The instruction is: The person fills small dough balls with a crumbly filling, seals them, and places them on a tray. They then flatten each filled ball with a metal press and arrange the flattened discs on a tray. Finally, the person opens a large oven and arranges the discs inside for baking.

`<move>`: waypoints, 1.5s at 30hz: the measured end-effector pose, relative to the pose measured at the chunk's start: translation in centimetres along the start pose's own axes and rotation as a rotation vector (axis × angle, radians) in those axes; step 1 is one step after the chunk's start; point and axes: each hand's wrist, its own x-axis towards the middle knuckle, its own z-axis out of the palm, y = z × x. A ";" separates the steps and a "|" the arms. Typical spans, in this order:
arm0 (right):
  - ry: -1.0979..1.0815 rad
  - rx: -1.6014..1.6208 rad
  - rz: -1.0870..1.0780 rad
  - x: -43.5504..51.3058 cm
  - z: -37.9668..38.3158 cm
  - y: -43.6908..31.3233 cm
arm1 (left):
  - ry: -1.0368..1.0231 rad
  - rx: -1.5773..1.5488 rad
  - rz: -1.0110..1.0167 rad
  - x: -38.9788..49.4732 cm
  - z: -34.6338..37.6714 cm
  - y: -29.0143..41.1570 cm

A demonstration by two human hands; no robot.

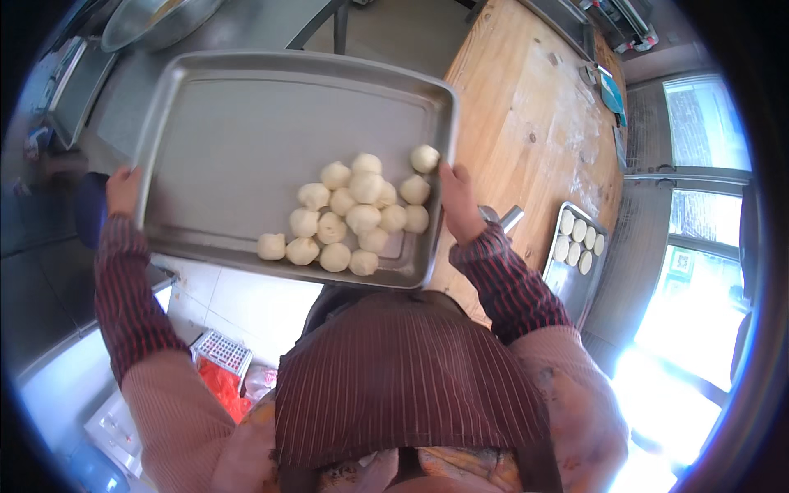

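A large metal baking tray [265,123] is held up in front of my body by its two short ends. My left hand [123,191] grips the left rim, and my right hand [459,200] grips the right rim; the fingers under the tray are hidden. Several round balls of dough [333,228] are gathered in the tray's near right part, some of them resting on others. Bare metal shows across the tray's left and far portions.
To the right stands a wooden worktable [499,129] dusted with flour. On it lie a smaller metal tray [564,293] with several flat dough rounds [578,231] and a teal tool [611,92]. A metal bowl [157,28] stands at far left. A plastic crate [222,351] sits at lower left.
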 end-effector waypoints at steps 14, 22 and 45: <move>0.320 -0.361 -0.640 -9.0 -1.4 0.8 | 0.152 -0.578 0.482 -12.6 7.8 18.8; -0.723 -0.147 -0.677 -21.7 2.9 6.6 | -0.320 -0.865 -0.539 -45.0 17.1 4.4; -0.337 -1.135 -0.257 3.7 29.8 60.4 | -0.982 -1.059 -1.099 -64.2 51.2 -16.8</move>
